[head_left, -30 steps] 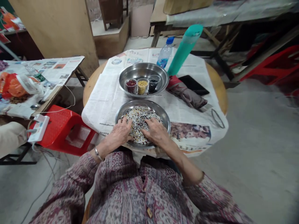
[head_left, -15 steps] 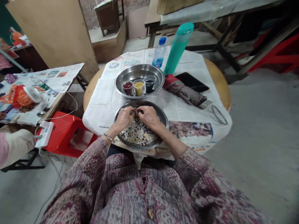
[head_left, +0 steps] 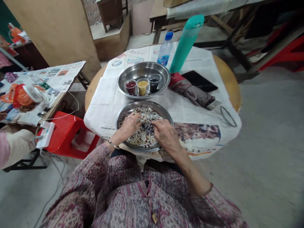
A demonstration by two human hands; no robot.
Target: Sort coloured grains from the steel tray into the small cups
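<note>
Close in front of me is a round metal bowl [head_left: 120, 111] holding a mix of white grains and black, dark red and yellow beans [head_left: 142, 137]. Over its left side rests my left hand [head_left: 130, 126], its fingers loosely bent, slightly apart and touching the grains. My right hand [head_left: 165, 134] is at the right side, thumb and fingertips pinched together near a dark patch of black beans; what they hold is too small to make out. Behind, a second metal bowl [head_left: 133, 69] contains clear cups of red beans [head_left: 131, 88], yellow beans [head_left: 142, 87] and black beans [head_left: 154, 84].
A plastic bottle [head_left: 165, 49], a tall green bottle [head_left: 187, 42], a folded umbrella [head_left: 190, 90] and a black tablet [head_left: 199, 80] lie or stand beyond on the newspaper-covered table [head_left: 99, 104]. A red stool [head_left: 64, 134] with a power strip [head_left: 46, 134] is left, near another person's sleeve [head_left: 19, 145].
My hands have moved apart from the bowl's far side and come nearer to me, the right one further right. The grains at the far side now show, spread out.
</note>
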